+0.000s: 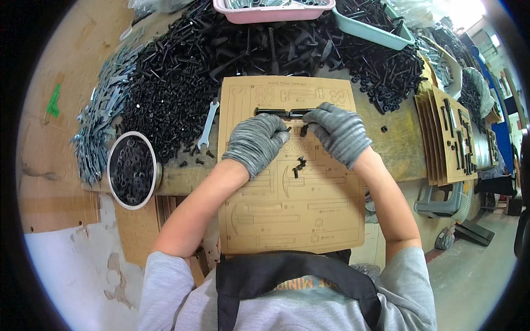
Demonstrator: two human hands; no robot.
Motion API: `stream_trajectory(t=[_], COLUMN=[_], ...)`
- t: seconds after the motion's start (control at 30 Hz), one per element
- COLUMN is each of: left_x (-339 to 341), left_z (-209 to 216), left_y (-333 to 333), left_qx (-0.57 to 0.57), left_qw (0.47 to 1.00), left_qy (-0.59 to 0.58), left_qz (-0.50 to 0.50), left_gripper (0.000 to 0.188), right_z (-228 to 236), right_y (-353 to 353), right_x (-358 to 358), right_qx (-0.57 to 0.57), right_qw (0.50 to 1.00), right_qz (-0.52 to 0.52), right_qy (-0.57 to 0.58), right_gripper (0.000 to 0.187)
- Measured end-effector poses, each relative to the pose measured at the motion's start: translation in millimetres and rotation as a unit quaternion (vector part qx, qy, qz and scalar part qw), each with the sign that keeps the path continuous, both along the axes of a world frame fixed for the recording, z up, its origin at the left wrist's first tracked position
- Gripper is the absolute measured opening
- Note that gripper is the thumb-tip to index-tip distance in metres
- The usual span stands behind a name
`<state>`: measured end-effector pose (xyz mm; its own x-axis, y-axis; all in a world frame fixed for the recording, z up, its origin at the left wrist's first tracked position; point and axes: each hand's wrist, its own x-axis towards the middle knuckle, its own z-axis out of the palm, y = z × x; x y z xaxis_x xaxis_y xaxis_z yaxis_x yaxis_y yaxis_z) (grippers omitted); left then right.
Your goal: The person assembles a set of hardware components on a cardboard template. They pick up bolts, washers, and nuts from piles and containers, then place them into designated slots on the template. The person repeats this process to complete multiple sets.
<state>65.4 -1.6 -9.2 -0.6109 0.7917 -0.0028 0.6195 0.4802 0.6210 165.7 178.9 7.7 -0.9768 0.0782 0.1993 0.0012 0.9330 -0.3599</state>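
My left hand (256, 139), in a grey knitted glove, pinches a small black screw (289, 129) at its fingertips. Opposite it, my gloved right hand (339, 134) has its fingers bent together on a small dark fastener (303, 131), partly covered by the fingertips. Just above both hands lie black rod-shaped parts (273, 112) on a brown cardboard sheet (259, 198) printed with hardware outlines. The right fingers overlap the rods' right end. Several loose black screws (298, 167) rest on the sheet below my hands.
A light metal open-end wrench (208, 124) lies left of the sheet. Heaps of black bolts (165, 83) spread behind. A round bowl of black washers (132, 171) stands left; pink (276, 15) and teal (372, 30) trays sit behind. Filled cardboard sheets (450, 135) stand right.
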Motion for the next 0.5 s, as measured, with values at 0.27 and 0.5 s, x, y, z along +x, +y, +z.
stream_trajectory(t=[0.27, 0.5], left_x=[9.5, 8.7], left_z=[-6.4, -17.8], left_y=[14.8, 21.7], left_qx=[-0.013, 0.013], left_qw=[0.998, 0.999], left_qy=[0.065, 0.051], left_qz=[0.006, -0.012], left_gripper=[0.029, 0.043], right_z=[-8.3, -24.6], right_y=[2.5, 13.2], right_x=[-13.0, 1.0], right_qx=[0.051, -0.105], right_qw=[0.998, 0.994], right_qz=[0.035, -0.032], right_qy=[-0.022, -0.028], right_gripper=[0.019, 0.013])
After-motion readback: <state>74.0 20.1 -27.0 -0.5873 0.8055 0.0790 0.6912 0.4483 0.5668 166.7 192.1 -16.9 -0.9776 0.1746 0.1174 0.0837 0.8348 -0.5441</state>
